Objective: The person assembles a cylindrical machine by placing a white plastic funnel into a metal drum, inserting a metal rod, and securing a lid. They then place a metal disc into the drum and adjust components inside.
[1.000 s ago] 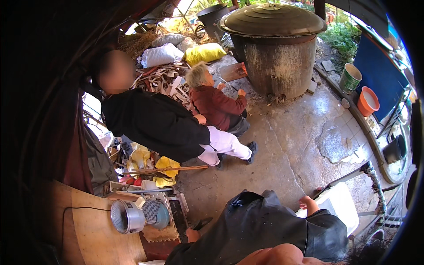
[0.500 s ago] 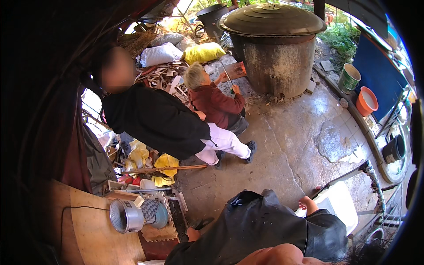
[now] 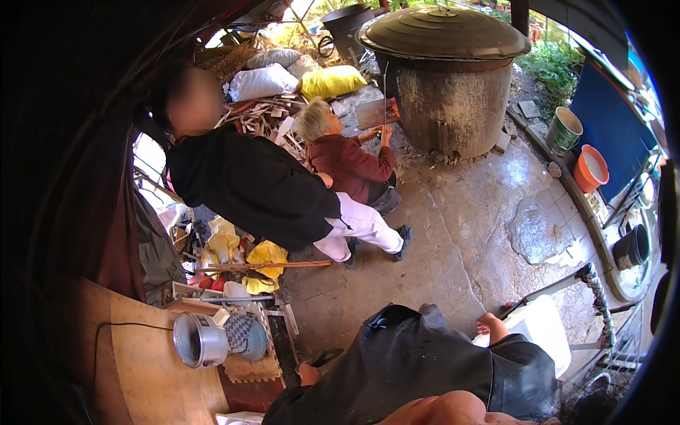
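My right hand [image 3: 488,324] rests low beside a white plastic container [image 3: 544,333], its fingers loosely bent with nothing visible in them. At the left edge of the dark apron [image 3: 411,354] over my lap, a small patch of skin [image 3: 309,374] shows beside a black object [image 3: 326,356]. It may be my left hand, but its fingers are hidden. Ahead, a crouching person in a dark red top [image 3: 347,159] holds a thin metal rod [image 3: 385,99] upright with hands close together, near a reddish-brown board [image 3: 375,113]. Another person in a black top [image 3: 248,188] leans close behind.
A huge lidded vat [image 3: 453,99] stands at the back. Split wood [image 3: 265,117] and sacks [image 3: 333,81] lie at the far left. A metal-drum machine [image 3: 200,340] sits near left by a long stick [image 3: 283,266]. Buckets [image 3: 590,168] line the right kerb.
The crouching person has swung the rod from a slant to upright and brought both hands together. The scene has shifted slightly in view; my right hand stays beside the white container.
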Motion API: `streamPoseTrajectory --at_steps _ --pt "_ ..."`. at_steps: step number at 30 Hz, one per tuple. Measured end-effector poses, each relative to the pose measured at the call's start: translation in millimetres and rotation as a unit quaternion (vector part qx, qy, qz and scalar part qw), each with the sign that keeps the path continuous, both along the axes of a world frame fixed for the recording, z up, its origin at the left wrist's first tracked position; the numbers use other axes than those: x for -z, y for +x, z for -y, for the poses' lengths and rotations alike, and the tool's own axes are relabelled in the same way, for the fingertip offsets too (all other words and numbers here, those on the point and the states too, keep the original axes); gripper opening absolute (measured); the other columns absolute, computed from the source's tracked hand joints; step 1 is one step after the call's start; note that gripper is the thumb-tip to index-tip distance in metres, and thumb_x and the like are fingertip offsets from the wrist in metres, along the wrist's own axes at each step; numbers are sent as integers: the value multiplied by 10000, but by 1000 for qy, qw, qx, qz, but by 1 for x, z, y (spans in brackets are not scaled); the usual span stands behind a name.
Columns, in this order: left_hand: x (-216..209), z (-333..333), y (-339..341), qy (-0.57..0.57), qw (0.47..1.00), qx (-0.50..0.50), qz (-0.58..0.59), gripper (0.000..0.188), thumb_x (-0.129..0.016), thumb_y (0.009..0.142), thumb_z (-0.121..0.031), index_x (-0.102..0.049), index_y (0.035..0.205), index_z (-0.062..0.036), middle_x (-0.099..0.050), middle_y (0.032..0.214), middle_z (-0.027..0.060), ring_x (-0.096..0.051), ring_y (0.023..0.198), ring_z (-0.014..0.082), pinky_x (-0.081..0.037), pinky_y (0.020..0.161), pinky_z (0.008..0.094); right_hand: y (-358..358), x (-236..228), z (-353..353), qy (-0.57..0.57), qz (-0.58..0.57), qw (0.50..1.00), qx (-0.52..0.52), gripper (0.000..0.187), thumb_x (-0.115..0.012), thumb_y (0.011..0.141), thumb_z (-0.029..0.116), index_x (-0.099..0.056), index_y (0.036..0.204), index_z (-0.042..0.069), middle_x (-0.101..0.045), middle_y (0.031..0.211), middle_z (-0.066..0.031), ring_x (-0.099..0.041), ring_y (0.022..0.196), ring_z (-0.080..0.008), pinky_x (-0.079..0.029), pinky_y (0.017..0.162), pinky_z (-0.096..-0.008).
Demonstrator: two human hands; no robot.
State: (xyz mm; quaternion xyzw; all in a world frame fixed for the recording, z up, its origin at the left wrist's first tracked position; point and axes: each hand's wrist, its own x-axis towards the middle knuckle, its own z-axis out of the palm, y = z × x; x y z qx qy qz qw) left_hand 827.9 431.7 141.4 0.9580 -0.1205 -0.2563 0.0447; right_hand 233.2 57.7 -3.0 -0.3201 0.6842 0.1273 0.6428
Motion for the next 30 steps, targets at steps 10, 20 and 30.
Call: streamPoseTrajectory --at_steps 10,20,30 --pt "-93 56 -72 -38 997 44 53 407 -602 791 -29 -520 1180 61 -582 1082 274 -532 1085 393 -435 906 428 -2 7 2 4 -4 1000 7 163 -583 871 225 -601 817 71 -628 775 -46 -658 706 -217 -524 574 -370" --pt "-44 48 -45 -62 995 79 25 401 -574 808 -96 -522 1176 56 -561 1142 266 -530 1080 403 -436 903 442 -7 0 -1 -6 -18 1000 12 181 -587 879 238 -602 901 59 -632 823 -56 -659 720 -222 -533 602 -378" --pt "-11 122 -9 -443 770 -357 -288 244 -543 878 -306 -596 987 -95 -566 901 61 -534 669 169 -420 445 263 97 -59 71 -57 135 985 -96 272 -573 870 309 -599 1054 111 -615 897 -25 -624 767 -169 -507 606 -340"
